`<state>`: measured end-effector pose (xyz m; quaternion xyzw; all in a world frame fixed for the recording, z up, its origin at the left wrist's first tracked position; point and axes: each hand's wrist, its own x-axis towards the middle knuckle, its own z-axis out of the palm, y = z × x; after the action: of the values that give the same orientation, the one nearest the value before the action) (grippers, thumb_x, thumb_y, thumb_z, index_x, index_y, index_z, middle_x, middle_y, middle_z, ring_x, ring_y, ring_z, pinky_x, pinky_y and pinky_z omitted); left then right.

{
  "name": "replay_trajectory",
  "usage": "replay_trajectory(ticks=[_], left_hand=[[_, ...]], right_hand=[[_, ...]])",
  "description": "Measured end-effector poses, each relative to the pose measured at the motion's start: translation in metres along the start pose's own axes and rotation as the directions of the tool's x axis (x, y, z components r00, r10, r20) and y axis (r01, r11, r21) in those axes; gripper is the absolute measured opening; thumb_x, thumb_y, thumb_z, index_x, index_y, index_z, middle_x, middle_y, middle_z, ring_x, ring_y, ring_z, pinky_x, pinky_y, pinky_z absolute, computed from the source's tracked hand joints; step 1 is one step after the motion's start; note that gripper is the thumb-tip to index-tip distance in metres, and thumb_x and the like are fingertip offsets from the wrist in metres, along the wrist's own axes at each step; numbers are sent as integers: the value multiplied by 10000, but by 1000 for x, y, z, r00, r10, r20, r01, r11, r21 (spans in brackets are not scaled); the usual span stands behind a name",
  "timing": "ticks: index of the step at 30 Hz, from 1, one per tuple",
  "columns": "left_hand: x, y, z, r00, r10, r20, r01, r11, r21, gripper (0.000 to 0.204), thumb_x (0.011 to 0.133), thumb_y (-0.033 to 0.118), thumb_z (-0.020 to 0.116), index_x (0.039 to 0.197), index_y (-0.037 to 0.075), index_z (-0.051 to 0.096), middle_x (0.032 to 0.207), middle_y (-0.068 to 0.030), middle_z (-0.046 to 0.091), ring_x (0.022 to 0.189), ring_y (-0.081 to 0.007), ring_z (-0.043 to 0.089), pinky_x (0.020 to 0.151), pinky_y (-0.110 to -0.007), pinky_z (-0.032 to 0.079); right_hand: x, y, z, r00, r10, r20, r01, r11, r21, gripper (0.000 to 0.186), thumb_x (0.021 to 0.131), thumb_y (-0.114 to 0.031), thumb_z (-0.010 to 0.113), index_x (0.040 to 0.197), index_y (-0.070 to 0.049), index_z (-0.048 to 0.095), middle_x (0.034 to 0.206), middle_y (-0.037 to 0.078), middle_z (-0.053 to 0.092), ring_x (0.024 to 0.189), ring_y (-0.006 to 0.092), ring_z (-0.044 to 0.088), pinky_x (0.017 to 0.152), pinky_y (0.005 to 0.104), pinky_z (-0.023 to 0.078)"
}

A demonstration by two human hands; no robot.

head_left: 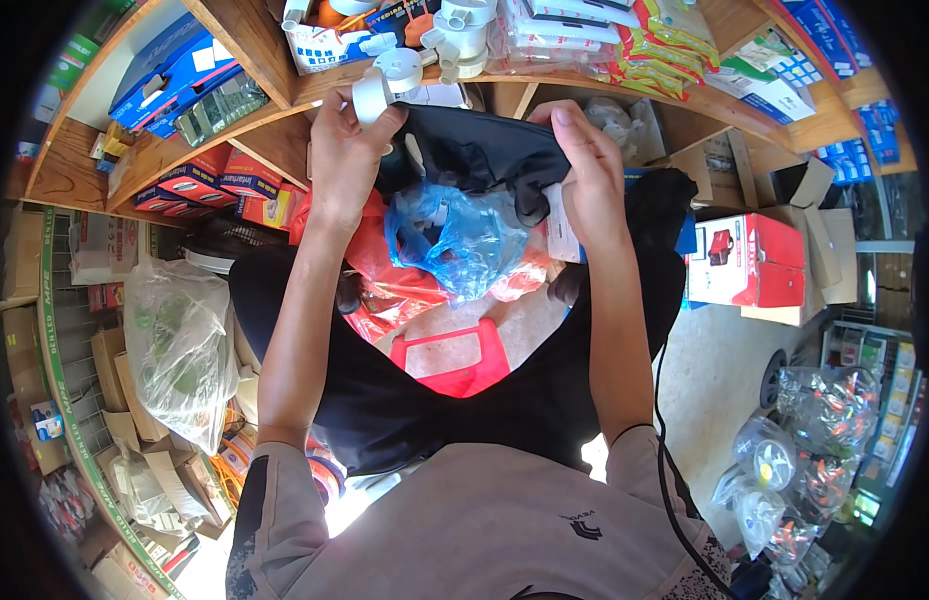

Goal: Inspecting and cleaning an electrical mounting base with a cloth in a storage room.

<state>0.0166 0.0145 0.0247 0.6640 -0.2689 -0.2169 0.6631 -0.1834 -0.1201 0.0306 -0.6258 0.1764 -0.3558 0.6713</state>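
My left hand (354, 150) is closed at the left end of a black pliable item (469, 140), with a white round plastic fitting (370, 98) between its fingers. My right hand (587, 165) grips the item's right corner, holding it stretched out. Whether it is cloth or plastic, I cannot tell. Beneath it are a crumpled blue plastic bag (454, 245) and red plastic bags (389, 285), lying between my spread legs, above a red plastic object (462, 370) on the floor.
A curved wooden shelf (264, 45) ahead holds boxes, white fittings and packets. A red carton (744, 260) stands at right, above bagged goods (819, 420). A clear bag (174, 350) and cardboard boxes are at left. A black cable runs down beside my right arm.
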Motion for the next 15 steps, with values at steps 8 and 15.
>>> replay_trajectory(ticks=[8, 15], left_hand=[[3, -5, -5, 979, -129, 157, 149, 981, -122, 330, 861, 118, 682, 1147, 17, 553, 873, 2, 592, 708, -54, 473, 644, -234, 364], [7, -8, -11, 979, -179, 95, 201, 923, -328, 346, 813, 121, 694, 1126, 35, 574, 889, 2, 574, 773, -74, 477, 681, -258, 372]], right_hand=[[4, 14, -7, 988, 154, 11, -155, 984, 87, 399, 1040, -396, 576, 1068, -10, 677, 996, 22, 653, 992, 97, 599, 859, 229, 448], [-1, 9, 2, 993, -34, 114, 77, 913, -401, 337, 946, -271, 736, 1027, 46, 655, 1083, 38, 543, 1016, 127, 562, 887, 253, 443]])
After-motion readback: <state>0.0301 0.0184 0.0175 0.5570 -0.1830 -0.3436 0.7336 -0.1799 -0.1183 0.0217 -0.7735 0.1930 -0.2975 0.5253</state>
